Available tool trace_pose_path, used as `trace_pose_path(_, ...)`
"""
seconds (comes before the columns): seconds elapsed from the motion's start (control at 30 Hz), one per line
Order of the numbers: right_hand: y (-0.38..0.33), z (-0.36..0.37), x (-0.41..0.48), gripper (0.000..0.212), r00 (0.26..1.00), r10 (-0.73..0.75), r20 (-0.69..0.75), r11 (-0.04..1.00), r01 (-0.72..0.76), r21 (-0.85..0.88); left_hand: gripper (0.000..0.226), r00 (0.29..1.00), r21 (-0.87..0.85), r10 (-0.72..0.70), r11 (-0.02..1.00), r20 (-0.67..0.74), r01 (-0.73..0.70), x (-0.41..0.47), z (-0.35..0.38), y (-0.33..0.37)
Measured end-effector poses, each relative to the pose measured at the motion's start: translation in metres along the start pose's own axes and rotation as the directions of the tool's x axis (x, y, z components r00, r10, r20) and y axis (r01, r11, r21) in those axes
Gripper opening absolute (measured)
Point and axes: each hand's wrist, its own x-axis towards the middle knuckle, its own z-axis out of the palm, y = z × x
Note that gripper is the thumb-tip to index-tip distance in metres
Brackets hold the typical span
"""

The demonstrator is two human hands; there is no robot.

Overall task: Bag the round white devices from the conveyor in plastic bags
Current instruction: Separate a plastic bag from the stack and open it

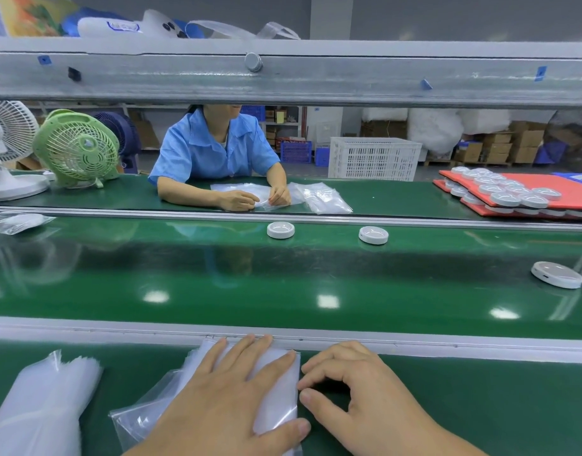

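At the near bench (480, 406), the left hand (230, 399) presses flat on plastic bags (279, 403), the right hand (358, 396) pinches their edge; round white devices (280, 230) lie well beyond on the conveyor (283, 274).

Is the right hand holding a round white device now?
No, the right hand pinches the edge of the plastic bags; three round white devices lie on the conveyor.
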Motion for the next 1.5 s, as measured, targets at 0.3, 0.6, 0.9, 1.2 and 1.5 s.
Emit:
trace_pose_path(0.3, 0.000, 0.000, 0.000, 0.034, 1.000, 0.005, 0.000, 1.000, -0.005, -0.003, 0.072, 1.000, 0.054, -0.024, 0.998, 0.010, 0.023, 0.000, 0.002, 0.000)
trace_pose_path(0.6, 0.001, 0.001, 0.000, 0.033, 1.000, 0.009, 0.010, 1.000, -0.009, -0.012, 0.085, 0.998, -0.129, -0.018, 0.992, -0.057, 0.010, -0.002, 0.002, 0.000)
trace_pose_path(0.9, -0.002, -0.002, -0.003, 0.032, 1.000, -0.009, -0.011, 1.000, 0.009, -0.029, 0.084, 0.999, -0.153, -0.038, 0.987, 0.012, 0.040, -0.012, -0.005, 0.003)
trace_pose_path(1.2, 0.001, 0.000, -0.004, 0.029, 1.000, 0.003, -0.005, 1.000, -0.003, -0.008, 0.085, 0.999, -0.153, -0.042, 0.987, 0.016, 0.044, -0.013, -0.007, 0.004)
trace_pose_path(1.5, 0.003, 0.001, -0.004, 0.029, 1.000, -0.008, -0.013, 1.000, 0.008, -0.019, 0.084, 0.999, -0.163, -0.035, 0.986, 0.010, 0.036, -0.012, -0.004, 0.002)
